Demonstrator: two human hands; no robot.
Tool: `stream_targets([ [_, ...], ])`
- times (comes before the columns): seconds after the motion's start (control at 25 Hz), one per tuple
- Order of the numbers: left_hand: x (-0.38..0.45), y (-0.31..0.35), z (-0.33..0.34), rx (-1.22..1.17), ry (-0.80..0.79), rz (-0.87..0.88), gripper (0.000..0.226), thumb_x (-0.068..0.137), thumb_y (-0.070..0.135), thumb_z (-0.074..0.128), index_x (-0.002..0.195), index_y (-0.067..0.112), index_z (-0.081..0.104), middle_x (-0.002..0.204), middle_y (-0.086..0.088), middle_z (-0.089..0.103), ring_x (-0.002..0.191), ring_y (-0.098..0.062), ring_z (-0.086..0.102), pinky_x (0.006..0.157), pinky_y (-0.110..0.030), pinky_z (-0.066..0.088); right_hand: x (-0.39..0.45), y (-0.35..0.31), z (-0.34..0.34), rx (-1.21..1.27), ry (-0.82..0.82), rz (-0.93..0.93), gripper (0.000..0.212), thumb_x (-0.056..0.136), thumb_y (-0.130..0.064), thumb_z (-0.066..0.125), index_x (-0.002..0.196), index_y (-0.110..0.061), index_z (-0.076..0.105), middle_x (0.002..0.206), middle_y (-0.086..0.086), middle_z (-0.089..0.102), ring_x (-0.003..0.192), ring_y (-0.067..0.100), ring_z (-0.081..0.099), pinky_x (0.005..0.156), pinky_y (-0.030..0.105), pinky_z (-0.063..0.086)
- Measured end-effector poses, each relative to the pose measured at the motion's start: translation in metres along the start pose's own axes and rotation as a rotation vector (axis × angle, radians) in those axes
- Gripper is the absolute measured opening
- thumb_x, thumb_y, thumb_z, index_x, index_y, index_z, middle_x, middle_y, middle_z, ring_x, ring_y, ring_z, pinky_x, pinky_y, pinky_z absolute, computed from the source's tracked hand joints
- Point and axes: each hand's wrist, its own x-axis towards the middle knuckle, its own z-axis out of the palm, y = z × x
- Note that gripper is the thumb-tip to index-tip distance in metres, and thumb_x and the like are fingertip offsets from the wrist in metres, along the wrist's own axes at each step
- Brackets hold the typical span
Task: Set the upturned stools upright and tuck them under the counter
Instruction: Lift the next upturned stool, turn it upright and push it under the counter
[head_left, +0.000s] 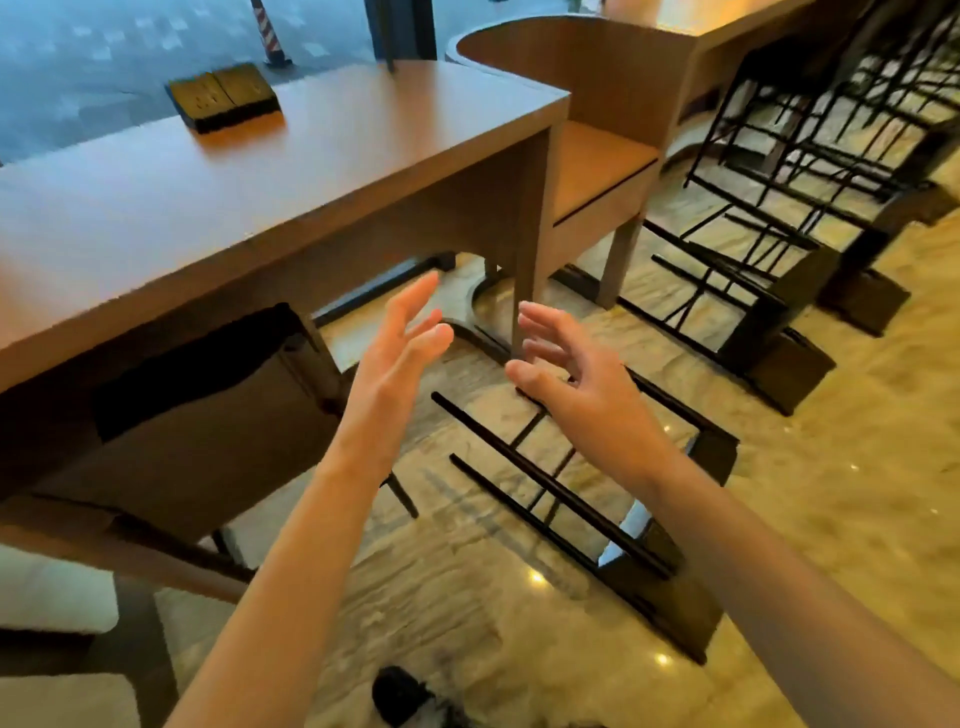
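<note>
A dark stool (613, 519) with thin black legs lies tipped on its side on the marble floor, below my hands. My left hand (400, 348) and my right hand (566, 374) hover above it, both empty with fingers spread, palms facing each other. A brown stool (208, 415) stands upright, tucked under the wooden counter (208, 176) at the left. Further right, another stool (748, 322) lies tipped on the floor, with more black-legged stools (841, 130) behind it.
A black socket box (226, 96) sits on the counter top. A wooden bench seat (597, 156) joins the counter's end to a second counter (727, 21). White cushioned seats (52, 597) are at the bottom left. A dark object (400, 696) lies on the floor near me.
</note>
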Motion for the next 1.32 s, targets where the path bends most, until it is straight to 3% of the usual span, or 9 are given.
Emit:
stream_targets([
  [0.24,-0.012,0.016,0.145,0.004,-0.203,0.103,0.056,0.088,0.049,0.053,0.143,0.037,0.049,0.149,0.016,0.046,0.136,-0.003,0.045,0.113,-0.039,0.036,-0.094,0.042,-0.147,-0.044,0.120,0.042,0.057,0.092,-0.032,0.068,0.144,-0.036,0.045,0.143,-0.020,0.050,0.126,-0.006,0.050,0.097,0.017,0.045],
  [0.4,-0.015,0.024,0.214,0.006,-0.337,0.137,0.052,0.092,0.039,0.052,0.144,0.031,0.049,0.151,0.013,0.045,0.138,-0.004,0.043,0.103,-0.023,0.045,-0.135,0.056,-0.206,-0.068,0.198,0.059,0.050,0.093,-0.033,0.066,0.140,-0.038,0.049,0.137,-0.023,0.055,0.121,-0.008,0.054,0.091,0.013,0.047],
  [0.64,-0.009,0.034,0.308,-0.023,-0.456,0.184,0.045,0.095,0.025,0.051,0.140,0.021,0.053,0.147,0.011,0.050,0.136,-0.008,0.048,0.109,-0.033,0.042,-0.186,0.070,-0.279,-0.052,0.311,0.117,0.039,0.095,-0.023,0.064,0.133,-0.029,0.057,0.129,-0.018,0.062,0.118,-0.005,0.058,0.094,0.014,0.050],
  [0.76,-0.004,0.035,0.357,-0.039,-0.492,0.193,0.042,0.096,0.025,0.052,0.137,0.019,0.055,0.149,0.010,0.048,0.134,-0.006,0.050,0.106,-0.026,0.045,-0.196,0.076,-0.316,-0.078,0.349,0.145,0.039,0.095,-0.022,0.064,0.132,-0.029,0.058,0.128,-0.018,0.062,0.117,-0.004,0.059,0.096,0.022,0.051],
  [0.96,0.012,0.030,0.432,-0.051,-0.461,0.203,0.039,0.095,0.022,0.053,0.134,0.020,0.057,0.148,0.007,0.048,0.131,-0.002,0.050,0.095,-0.010,0.045,-0.179,0.099,-0.371,-0.110,0.318,0.158,0.039,0.095,-0.022,0.064,0.133,-0.028,0.058,0.128,-0.016,0.062,0.115,-0.003,0.059,0.098,0.026,0.051],
  [1.32,0.061,0.018,0.571,-0.110,-0.264,0.171,0.040,0.092,0.035,0.054,0.129,0.023,0.059,0.147,0.002,0.050,0.130,-0.007,0.053,0.098,-0.022,0.049,-0.142,0.141,-0.509,-0.104,0.156,0.211,0.040,0.096,-0.021,0.063,0.135,-0.027,0.057,0.128,-0.015,0.061,0.119,0.002,0.058,0.102,0.032,0.051],
])
